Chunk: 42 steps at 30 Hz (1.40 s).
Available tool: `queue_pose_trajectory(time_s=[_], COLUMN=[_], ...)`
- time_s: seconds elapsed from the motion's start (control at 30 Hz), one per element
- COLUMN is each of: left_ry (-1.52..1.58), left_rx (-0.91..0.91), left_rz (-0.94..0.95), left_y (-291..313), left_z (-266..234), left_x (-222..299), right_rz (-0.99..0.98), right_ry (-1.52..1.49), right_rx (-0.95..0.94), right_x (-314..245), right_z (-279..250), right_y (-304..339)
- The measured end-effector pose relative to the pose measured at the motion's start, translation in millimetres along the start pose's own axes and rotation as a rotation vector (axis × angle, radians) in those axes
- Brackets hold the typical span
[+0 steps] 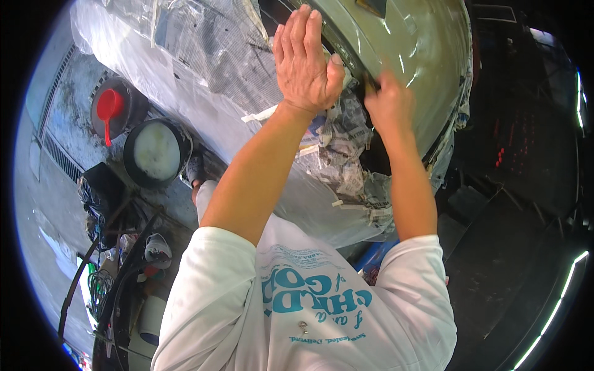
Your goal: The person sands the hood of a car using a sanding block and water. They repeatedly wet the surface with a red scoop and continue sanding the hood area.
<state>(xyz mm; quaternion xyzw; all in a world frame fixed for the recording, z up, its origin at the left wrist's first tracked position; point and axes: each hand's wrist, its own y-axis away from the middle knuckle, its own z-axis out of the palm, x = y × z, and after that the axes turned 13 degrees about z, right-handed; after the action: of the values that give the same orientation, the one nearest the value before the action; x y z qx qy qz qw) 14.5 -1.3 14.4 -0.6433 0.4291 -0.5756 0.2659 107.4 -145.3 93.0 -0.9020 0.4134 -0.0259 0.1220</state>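
Observation:
My left hand (304,62) lies flat, fingers together, against the edge of a wet olive-green car body panel (414,43) where it meets masking newspaper (343,145). My right hand (388,102) is closed around a small dark pad, pressed on the green panel just right of the left hand. The pad is mostly hidden by my fingers. Clear plastic sheeting (185,55) covers the car to the left of my hands.
On the wet concrete floor at left stand a black bucket of cloudy water (156,151) and a second bucket with a red scoop (110,108). Hoses and cables (102,272) lie lower left. Dark steps sit at right.

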Motion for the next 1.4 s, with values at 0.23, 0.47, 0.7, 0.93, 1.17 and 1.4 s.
queue_pose_trajectory(time_s=[0.23,0.47,0.7,0.93,1.17,1.4], left_ry=[0.007,-0.009,0.041,-0.03,-0.042,-0.057], left_rx=[-0.029,-0.015,-0.046,-0.069,-0.135,-0.145], left_rz=[-0.02,-0.028,-0.058,-0.061,-0.067,-0.061], left_y=[0,2,1,3,-1,0], left_z=[1,2,-1,-3,5,0], left_x=[4,-1,10,3,3,6], right_rz=[-0.072,0.164,-0.101,0.307,0.522,0.344], right_ry=[-0.104,-0.054,-0.139,-0.421,-0.345,-0.232], right_rx=[0.069,0.003,0.027,-0.052,0.02,-0.227], right_x=[-17,25,-61,-5,135,78], right_z=[8,-3,20,-53,-85,-45], right_y=[-26,25,-74,-59,44,51])
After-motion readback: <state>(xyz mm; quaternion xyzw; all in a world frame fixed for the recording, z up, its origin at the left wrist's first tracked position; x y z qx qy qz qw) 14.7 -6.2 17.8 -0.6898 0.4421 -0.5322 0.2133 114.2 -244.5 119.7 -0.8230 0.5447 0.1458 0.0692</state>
